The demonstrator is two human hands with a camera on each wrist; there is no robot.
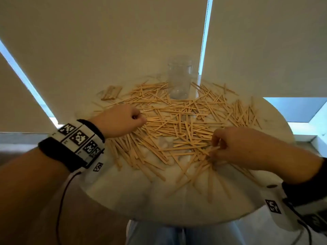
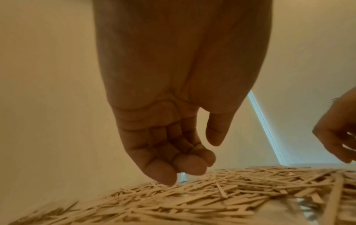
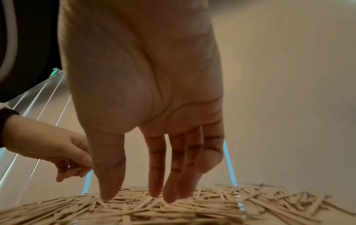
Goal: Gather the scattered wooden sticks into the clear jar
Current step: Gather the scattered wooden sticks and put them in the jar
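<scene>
1. Step in hand: first pickup. The clear jar [image 1: 180,77] looks empty and stands upright at the far side of the table [image 1: 134,200], well beyond both of your hands.
2. The wooden sticks [image 1: 178,124] lie loose and criss-crossed over most of the tabletop. A small tidier stack [image 1: 111,93] sits beyond your left hand, off to its outer side.
3. Left hand [image 1: 122,121]: the head view reads like a fist at the pile's edge, but the left wrist view shows the fingers [image 2: 185,164] only loosely curled, thumb apart, nothing held. Grip empty, tips just above or barely on the sticks; can't tell which.
4. Right hand [image 1: 235,144]: the right wrist view shows the fingers [image 3: 156,175] straight and pointing down into the pile, thumb spread. Grip wide. Tips are among the sticks and one stick sits at the fingertips, but I can't tell that it's pinched.
5. Next move, my read: close the thumb against the fingers on a bunch, line the sticks up, lift, then carry forward to the jar mouth and drop them in end-first.
6. Watch: crossed sticks will likely snag and drag neighbours, and the jar mouth is narrow for a splayed bundle.
7. Surface: round, pale, marble-look table.
8. Room: beige roller blinds behind it, slivers of daylight between them, a bead chain [image 1: 203,39] hanging just behind the jar.
</scene>
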